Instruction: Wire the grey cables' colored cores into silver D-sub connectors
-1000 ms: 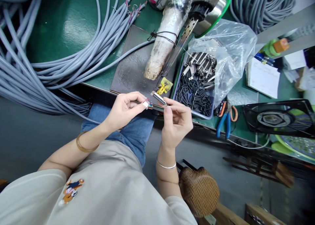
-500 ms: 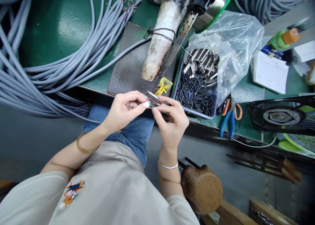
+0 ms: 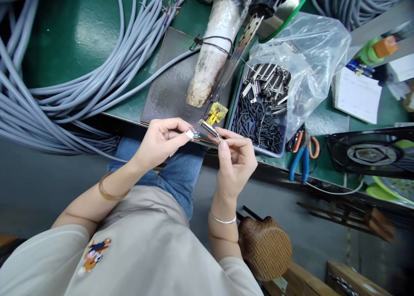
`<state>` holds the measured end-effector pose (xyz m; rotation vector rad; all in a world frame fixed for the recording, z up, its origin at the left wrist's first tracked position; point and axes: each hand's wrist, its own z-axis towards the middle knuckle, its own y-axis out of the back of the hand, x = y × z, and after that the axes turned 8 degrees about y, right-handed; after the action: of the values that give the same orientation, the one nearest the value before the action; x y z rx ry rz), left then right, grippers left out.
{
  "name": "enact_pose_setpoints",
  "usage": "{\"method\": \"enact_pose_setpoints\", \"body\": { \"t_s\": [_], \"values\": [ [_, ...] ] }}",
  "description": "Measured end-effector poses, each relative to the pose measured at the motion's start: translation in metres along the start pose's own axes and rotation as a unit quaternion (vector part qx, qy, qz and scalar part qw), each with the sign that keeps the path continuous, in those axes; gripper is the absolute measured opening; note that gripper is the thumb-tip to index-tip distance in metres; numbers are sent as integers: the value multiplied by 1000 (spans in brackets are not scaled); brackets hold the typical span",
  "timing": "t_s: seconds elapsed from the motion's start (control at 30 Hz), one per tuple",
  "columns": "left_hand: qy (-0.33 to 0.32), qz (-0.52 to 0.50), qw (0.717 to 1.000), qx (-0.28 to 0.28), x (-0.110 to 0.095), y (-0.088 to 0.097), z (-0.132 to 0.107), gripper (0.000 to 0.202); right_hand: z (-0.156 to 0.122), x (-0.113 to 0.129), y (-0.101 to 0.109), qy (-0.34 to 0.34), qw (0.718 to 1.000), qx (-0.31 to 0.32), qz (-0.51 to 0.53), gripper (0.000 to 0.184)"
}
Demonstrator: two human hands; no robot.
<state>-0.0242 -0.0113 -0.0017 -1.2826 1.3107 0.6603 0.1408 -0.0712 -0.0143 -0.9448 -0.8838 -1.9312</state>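
Over the near edge of the green desk [image 3: 87,33], both hands at work, each grip closed on something. Left hand [image 3: 163,140]: thumb and forefinger pinched together on a white-banded wire bundle [image 3: 192,135], thin coloured ends fanning out to the right. Right hand [image 3: 237,160]: thumb and fingertips clamped on one end of a connector [image 3: 208,130], metal-edged, with a dark row along it. Connector slants down toward the right hand, its free end just beside the wire ends; contact between the two cannot be made out.

Just beyond the connector, a yellow piece [image 3: 217,111] on a dark plate [image 3: 163,86]. Above the plate, the scorched end of a wrapped white tube [image 3: 210,56].

Right of these, a blue-grey tray [image 3: 278,154]: metal connectors [image 3: 267,82] at the far end, short black pieces [image 3: 255,123] nearer. Clear plastic bag [image 3: 318,54] beside it, lapping the rim. Further right, blue-handled pliers [image 3: 305,162], a paper pad [image 3: 357,97], a black-framed fan [image 3: 371,152].

Far left, thick grey cables [image 3: 97,89], stripped at the upper ends. Below right, on the floor, a brown stool [image 3: 268,250] with a woven-pattern seat.
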Motion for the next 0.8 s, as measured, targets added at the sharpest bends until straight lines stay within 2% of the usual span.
{"method": "enact_pose_setpoints", "body": {
  "t_s": [0.1, 0.33, 0.57, 0.8],
  "values": [
    [-10, -11, 1000, 16, -1, -2, 6, 13, 2, -3, -4, 9, 1000, 10, 6, 12],
    [-7, -20, 1000, -21, -1, -9, 18, 11, 7, -4, -8, 59, 998, 7, -11, 10],
    [-27, -12, 999, -33, -4, -12, 20, 12, 13, -3, -9, 85, 996, 3, -25, 10],
    [-21, 7, 999, -40, -3, -13, 20, 16, 15, -4, -7, 91, 995, 16, -42, 10]
  ]
}}
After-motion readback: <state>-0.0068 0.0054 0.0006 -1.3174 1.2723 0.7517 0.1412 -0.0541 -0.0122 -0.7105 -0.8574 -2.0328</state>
